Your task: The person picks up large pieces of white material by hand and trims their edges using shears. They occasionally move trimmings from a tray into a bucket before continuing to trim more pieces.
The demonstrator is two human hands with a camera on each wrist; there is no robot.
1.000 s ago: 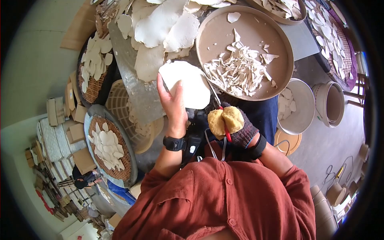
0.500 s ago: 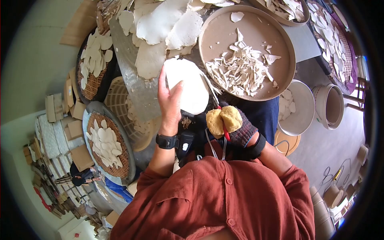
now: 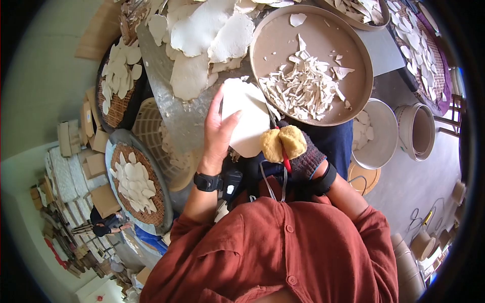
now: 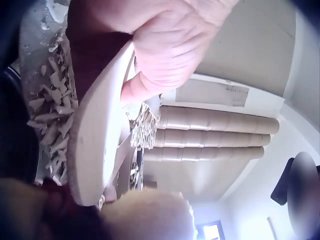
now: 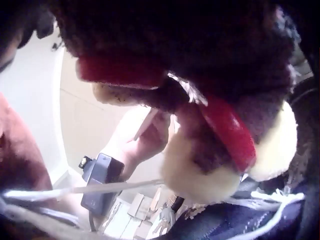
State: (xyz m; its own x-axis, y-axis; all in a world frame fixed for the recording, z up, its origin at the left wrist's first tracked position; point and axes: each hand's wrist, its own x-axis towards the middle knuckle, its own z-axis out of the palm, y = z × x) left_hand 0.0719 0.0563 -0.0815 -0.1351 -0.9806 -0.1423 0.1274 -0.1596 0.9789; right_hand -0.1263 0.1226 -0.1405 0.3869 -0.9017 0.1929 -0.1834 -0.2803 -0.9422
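My bare left hand (image 3: 218, 134) holds a flat white sheet (image 3: 247, 116) with rounded edges, thumb on top and fingers at its left side. In the left wrist view the sheet (image 4: 97, 135) shows edge-on, slightly curved. A dark knitted glove covers my right hand (image 3: 307, 159), which grips red-handled scissors (image 3: 287, 162). Yellow foam (image 3: 283, 144) is wrapped about the handles. Both red handles (image 5: 230, 132) show spread apart in the right wrist view. The scissor blades lie at the sheet's right edge, partly hidden by it and the foam.
Ahead stands a round brown tray (image 3: 369, 76) of white offcuts. Larger untrimmed sheets (image 3: 197, 30) pile up at its left on a metal surface (image 3: 156, 76). A woven tray (image 3: 156, 194) of trimmed pieces is at left, a white bucket (image 3: 384, 146) at right.
My left hand has shifted right and slightly toward my body, bringing the white sheet closer to the scissors and turning it. My right hand stays in nearly the same place.
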